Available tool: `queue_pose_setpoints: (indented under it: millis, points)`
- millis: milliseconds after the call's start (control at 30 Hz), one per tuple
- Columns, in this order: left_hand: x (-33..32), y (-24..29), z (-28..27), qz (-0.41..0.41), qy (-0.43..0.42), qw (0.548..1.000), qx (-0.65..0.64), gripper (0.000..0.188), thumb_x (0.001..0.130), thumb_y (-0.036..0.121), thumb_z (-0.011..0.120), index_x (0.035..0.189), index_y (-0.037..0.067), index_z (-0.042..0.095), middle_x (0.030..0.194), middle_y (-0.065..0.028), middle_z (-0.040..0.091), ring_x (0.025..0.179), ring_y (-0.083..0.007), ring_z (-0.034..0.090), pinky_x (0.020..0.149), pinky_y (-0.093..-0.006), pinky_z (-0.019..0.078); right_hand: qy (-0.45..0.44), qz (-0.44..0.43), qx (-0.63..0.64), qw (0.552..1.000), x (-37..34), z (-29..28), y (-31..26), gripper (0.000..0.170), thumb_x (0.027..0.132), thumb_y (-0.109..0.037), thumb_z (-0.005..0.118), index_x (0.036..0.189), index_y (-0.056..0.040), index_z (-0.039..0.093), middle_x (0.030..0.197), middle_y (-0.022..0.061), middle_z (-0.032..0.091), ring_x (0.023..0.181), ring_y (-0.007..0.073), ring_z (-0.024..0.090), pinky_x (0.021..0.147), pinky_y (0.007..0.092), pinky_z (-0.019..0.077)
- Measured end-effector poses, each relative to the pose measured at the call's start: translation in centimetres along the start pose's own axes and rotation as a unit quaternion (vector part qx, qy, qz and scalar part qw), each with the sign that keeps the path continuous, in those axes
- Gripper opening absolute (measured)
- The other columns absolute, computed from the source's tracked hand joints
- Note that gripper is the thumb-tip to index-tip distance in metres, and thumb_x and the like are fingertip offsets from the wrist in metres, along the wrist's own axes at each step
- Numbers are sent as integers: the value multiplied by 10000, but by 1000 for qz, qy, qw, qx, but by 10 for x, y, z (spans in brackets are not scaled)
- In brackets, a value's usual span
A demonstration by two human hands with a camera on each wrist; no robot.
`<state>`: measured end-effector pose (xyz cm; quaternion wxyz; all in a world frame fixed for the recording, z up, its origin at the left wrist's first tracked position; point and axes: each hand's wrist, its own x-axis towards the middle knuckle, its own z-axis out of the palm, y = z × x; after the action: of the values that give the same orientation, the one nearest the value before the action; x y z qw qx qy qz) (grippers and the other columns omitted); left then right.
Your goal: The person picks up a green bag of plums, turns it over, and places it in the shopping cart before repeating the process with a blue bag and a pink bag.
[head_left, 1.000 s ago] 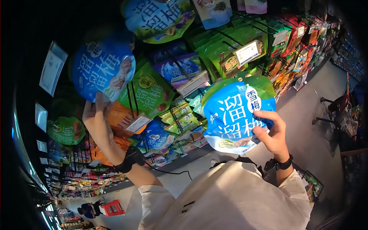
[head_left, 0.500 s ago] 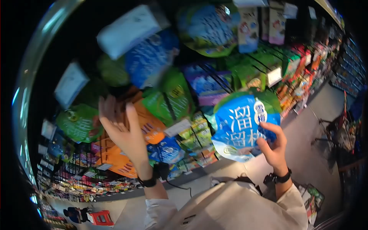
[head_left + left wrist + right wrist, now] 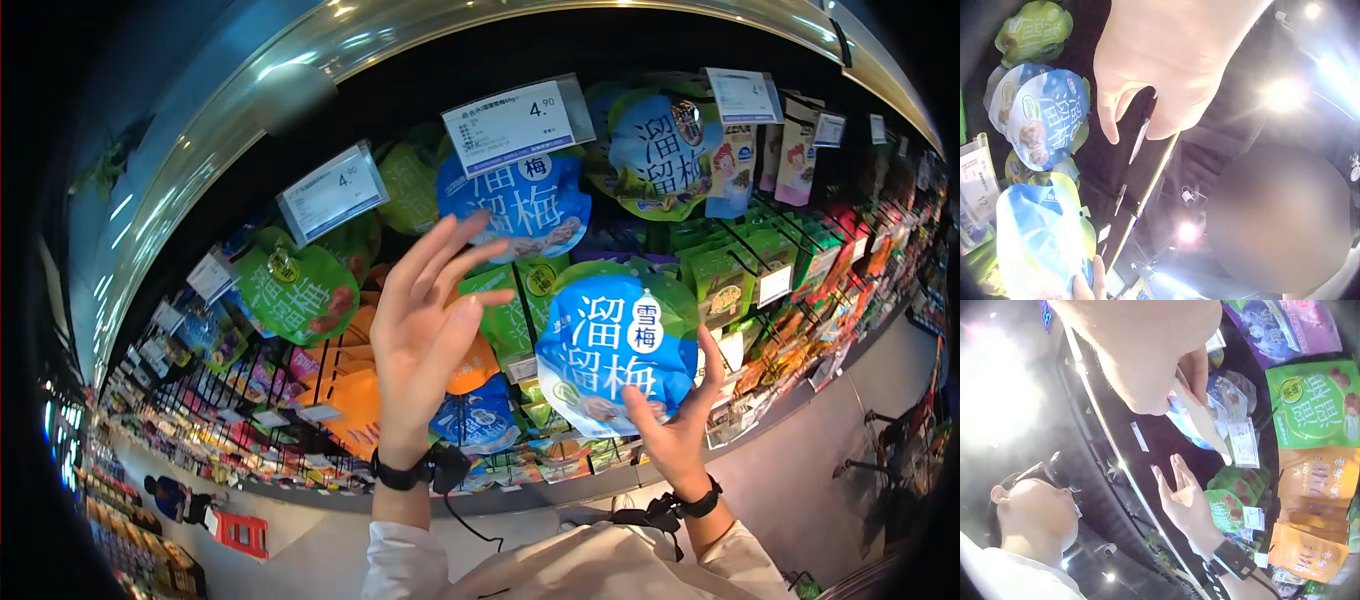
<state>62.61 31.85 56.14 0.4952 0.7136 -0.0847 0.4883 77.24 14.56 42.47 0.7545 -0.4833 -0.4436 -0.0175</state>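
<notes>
My right hand (image 3: 682, 430) pinches a blue and green snack pouch (image 3: 610, 350) at its lower right side, thumb in front, the printed face turned toward the head camera. My left hand (image 3: 425, 330) is raised with fingers spread and holds nothing. Just beyond its fingertips, a similar blue pouch (image 3: 540, 205) hangs behind a price tag (image 3: 515, 122). In the left wrist view the hanging blue pouches (image 3: 1047, 119) are beside the left hand (image 3: 1160, 62), and the held pouch (image 3: 1041, 237) is below. The right wrist view shows the held pouch edge-on under the right hand (image 3: 1147, 350).
Green pouches (image 3: 295, 285) hang at the left, with orange packs (image 3: 350, 410) below them. Another blue pouch (image 3: 660, 150) hangs at the upper right. Racks of packets run along both sides. A person (image 3: 168, 497) and a red stool (image 3: 242, 535) are in the aisle at lower left.
My left hand was at a hanging blue pouch, then drew away from it and is now raised nearer the held pouch. The head view has shifted, bringing price tags into clear sight. My right hand keeps its pouch.
</notes>
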Motion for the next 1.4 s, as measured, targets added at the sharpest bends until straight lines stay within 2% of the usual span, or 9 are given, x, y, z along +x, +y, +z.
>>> queue_pose_setpoints:
  millis: [133,267,400,667,833,967,1067,1233,1400]
  points:
    - [21,5,16,24,-20,999,-35,707,959,158,629,1568,54,284,1498,-342,398,1368,-448,471,971,-440,549,-39,-39,43,998,17,8,9,948,824,55,766,1548,-49,164,1437,241,421,1260,317,555,1020,420,516]
    - [35,14,15,40,-35,998,-32,641,950,57,594,1529,-16,329,1459,-299,464,1359,-419,484,924,-452,572,-65,4,136,989,37,16,12,912,833,40,769,1541,-33,199,1429,237,429,1248,306,570,999,404,532]
    - [43,18,23,75,-4,997,3,628,941,53,588,1511,-43,342,1438,-281,491,1359,-412,484,899,-435,583,-103,-44,112,987,57,16,13,940,830,20,786,1557,-23,191,1429,237,451,1223,285,591,992,389,537]
    - [51,8,40,170,5,966,194,670,927,-63,556,1542,-20,294,1494,-267,453,1426,-350,427,1084,-445,464,-68,-53,168,982,78,20,16,978,798,30,810,1532,-57,171,1400,236,422,1193,292,601,987,386,552]
    - [59,4,38,239,-16,918,316,646,897,-72,590,1510,-11,398,1507,-245,466,1413,-345,458,1162,-453,365,-67,-63,198,976,95,25,3,953,818,40,784,1548,-33,175,1436,232,404,1257,285,554,1015,385,530]
    - [61,6,32,239,-13,895,376,576,882,-54,607,1446,-7,499,1468,-243,516,1365,-344,515,1130,-414,395,-96,-103,168,976,107,30,3,927,867,33,746,1584,-1,159,1512,206,379,1323,248,494,1085,380,445]
    - [64,9,30,248,-13,873,419,535,870,-43,617,1400,1,558,1447,-247,536,1329,-352,548,1105,-406,414,-102,-81,224,966,108,38,7,932,860,29,754,1579,-7,161,1512,196,380,1328,260,490,1075,387,459]
    - [64,12,29,248,-19,852,460,482,866,-35,623,1345,19,617,1441,-246,540,1307,-369,559,1089,-416,427,-53,-111,220,968,113,47,14,738,805,38,814,1374,-44,351,1345,132,408,1206,237,525,981,358,506]
    - [59,15,30,223,-29,809,542,413,830,-21,643,1233,50,701,1448,-245,526,1305,-410,532,1103,-475,410,-65,-64,234,968,118,49,12,715,809,20,820,1356,-37,365,1286,124,450,1166,211,547,953,336,512]
